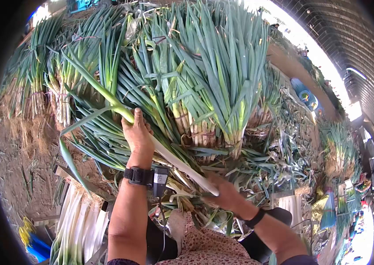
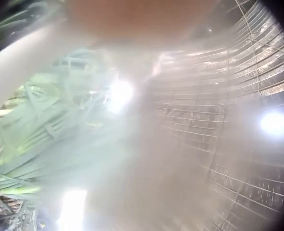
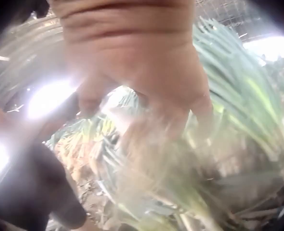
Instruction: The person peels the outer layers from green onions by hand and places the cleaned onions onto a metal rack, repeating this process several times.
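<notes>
One long leek (image 1: 182,165) slants across the head view, its green top at upper left and its white end at lower right. My left hand (image 1: 139,137) grips it where the white turns green, thumb on top. Beside and partly behind the white end is my right hand (image 1: 226,194), blurred. In the right wrist view, the fingers of my right hand (image 3: 142,72) look spread and loose; blur hides whether they touch the stalk. The left wrist view shows a blurred part of my left hand (image 2: 142,19) and the pale stalk (image 2: 21,62).
Bundled leeks (image 1: 213,79) stand across the far side, with loose ones (image 1: 103,141) lying before them. Trimmed white leeks (image 1: 79,221) rest in a rack at lower left. Leaf scraps (image 1: 279,163) cover the ground at right. A blue and a yellow bag (image 1: 37,243) lie at bottom left.
</notes>
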Demonstrator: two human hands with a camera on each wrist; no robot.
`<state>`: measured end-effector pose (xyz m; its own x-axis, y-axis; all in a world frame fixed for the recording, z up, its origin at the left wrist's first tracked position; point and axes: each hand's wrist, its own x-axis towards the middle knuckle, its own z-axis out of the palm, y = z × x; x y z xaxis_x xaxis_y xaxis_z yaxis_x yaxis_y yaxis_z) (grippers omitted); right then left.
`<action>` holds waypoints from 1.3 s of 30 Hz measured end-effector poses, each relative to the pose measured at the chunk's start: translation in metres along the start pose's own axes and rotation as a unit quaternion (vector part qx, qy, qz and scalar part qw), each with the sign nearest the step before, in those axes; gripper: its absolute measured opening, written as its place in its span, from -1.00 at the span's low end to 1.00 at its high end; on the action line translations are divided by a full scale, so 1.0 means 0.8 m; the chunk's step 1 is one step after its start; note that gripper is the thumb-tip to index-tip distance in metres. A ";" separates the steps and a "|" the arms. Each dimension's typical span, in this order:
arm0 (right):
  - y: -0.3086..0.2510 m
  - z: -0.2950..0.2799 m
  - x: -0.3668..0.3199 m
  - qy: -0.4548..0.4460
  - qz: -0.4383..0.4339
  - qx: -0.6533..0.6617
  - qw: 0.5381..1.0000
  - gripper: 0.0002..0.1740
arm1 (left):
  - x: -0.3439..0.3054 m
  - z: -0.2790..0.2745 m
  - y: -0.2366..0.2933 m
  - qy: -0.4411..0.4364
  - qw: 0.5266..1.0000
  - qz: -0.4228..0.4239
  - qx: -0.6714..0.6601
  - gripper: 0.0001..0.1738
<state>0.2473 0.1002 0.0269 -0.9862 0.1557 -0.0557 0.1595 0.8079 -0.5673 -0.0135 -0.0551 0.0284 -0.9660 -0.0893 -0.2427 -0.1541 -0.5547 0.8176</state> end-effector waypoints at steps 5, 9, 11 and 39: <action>-0.018 0.026 0.002 -0.010 0.147 0.290 0.946 -0.51 | -0.036 0.003 0.015 -0.219 0.923 -0.199 -0.245 -0.52; -0.024 0.036 0.008 0.037 0.101 0.442 0.891 -0.64 | -0.056 0.007 -0.004 -0.336 0.864 -0.233 -0.294 -0.55; -0.040 0.025 0.020 0.110 0.010 0.313 0.943 -0.68 | -0.058 0.004 -0.014 -0.359 0.847 -0.260 -0.293 -0.56; -0.030 -0.027 -0.025 -0.188 0.082 0.262 0.943 -0.83 | -0.032 -0.009 -0.004 -0.180 0.957 -0.117 -0.196 -0.83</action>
<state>0.2643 0.0901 0.0591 -0.9117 -0.0389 -0.4090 0.3644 0.3833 -0.8487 0.0134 -0.0567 0.0281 -0.9342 0.3271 -0.1424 -0.3538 -0.7988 0.4866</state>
